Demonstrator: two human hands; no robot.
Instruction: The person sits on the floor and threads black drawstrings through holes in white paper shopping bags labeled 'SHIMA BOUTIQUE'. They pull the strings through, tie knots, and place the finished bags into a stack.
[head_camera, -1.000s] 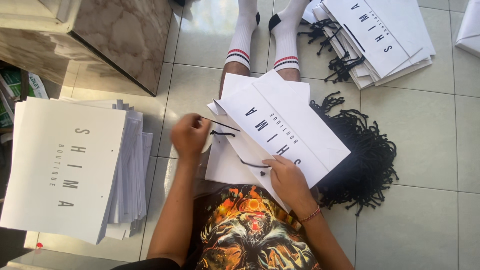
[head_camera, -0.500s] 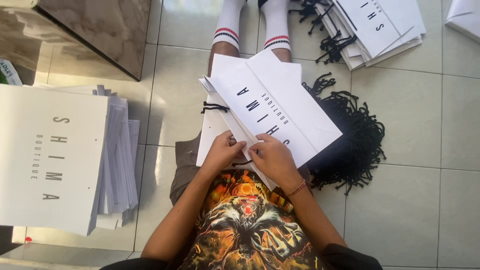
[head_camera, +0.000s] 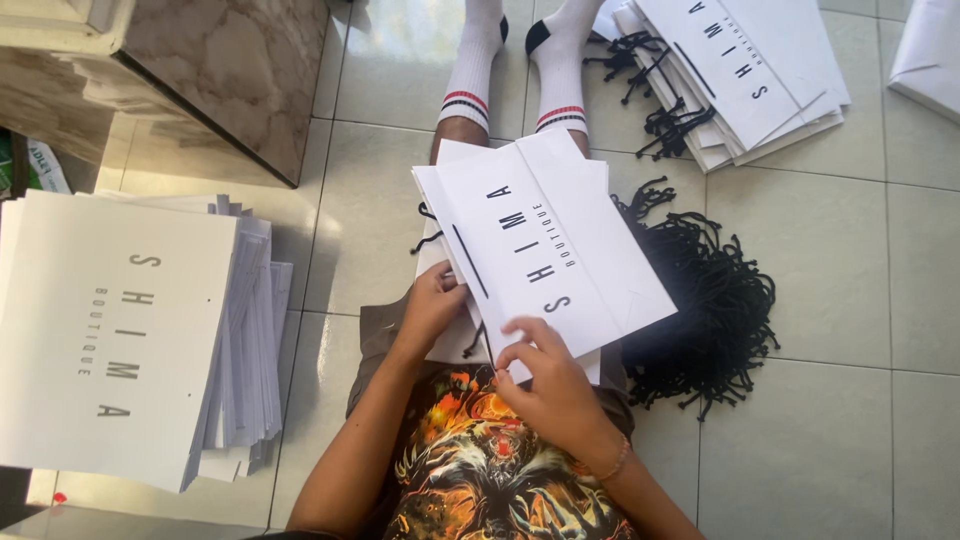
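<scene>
A flat white paper bag (head_camera: 560, 250) with dark lettering lies across my lap, over my legs in white socks. My left hand (head_camera: 432, 305) pinches its near left edge, where a black cord handle (head_camera: 428, 238) sticks out. My right hand (head_camera: 548, 385) grips the bag's bottom corner, fingers curled over the paper. A second white sheet shows underneath the bag.
A tall stack of flat white bags (head_camera: 130, 330) stands on the floor tiles at the left. A pile of black cords (head_camera: 705, 310) lies right of my lap. More bags with cords (head_camera: 745, 70) lie at the top right. A marbled cabinet (head_camera: 200, 60) stands top left.
My left hand moved from the cord at the bag's left side in to its near edge. My right hand slid down to the bottom corner. The bag has turned slightly.
</scene>
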